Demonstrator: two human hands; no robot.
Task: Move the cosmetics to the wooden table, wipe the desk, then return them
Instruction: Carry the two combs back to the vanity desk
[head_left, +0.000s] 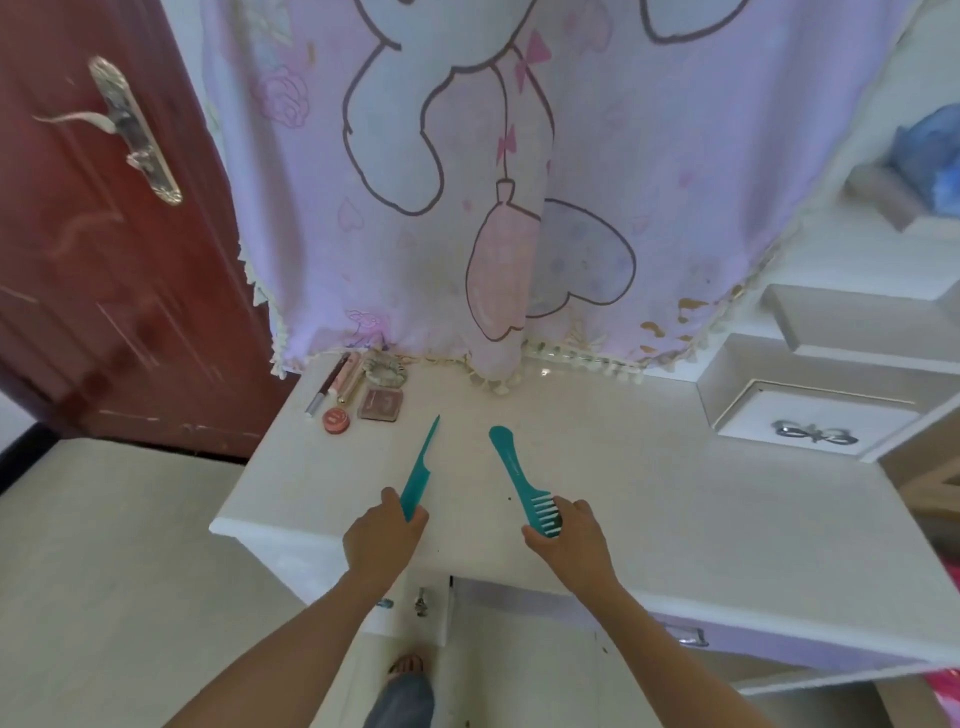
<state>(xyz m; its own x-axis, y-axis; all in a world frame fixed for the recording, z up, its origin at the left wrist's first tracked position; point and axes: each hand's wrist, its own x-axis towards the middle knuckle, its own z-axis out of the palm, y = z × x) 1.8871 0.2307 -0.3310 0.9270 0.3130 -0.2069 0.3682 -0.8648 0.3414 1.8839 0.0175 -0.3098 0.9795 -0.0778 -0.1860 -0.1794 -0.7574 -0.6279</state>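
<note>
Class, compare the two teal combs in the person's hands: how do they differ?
The tail comb, in the left hand, tapers to a thin point; the wide-tooth comb, in the right hand, ends in a broad rounded handle. The wide-tooth comb shows thick, spaced teeth; the tail comb shows none. Both are teal and gripped at the near end.

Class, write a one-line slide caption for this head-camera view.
Left hand grips a teal tail comb, right hand a teal wide-tooth comb, at the white desk; cosmetics lie at its back-left corner.

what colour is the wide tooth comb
Teal; the wide-tooth comb shows best in the head view.
</note>
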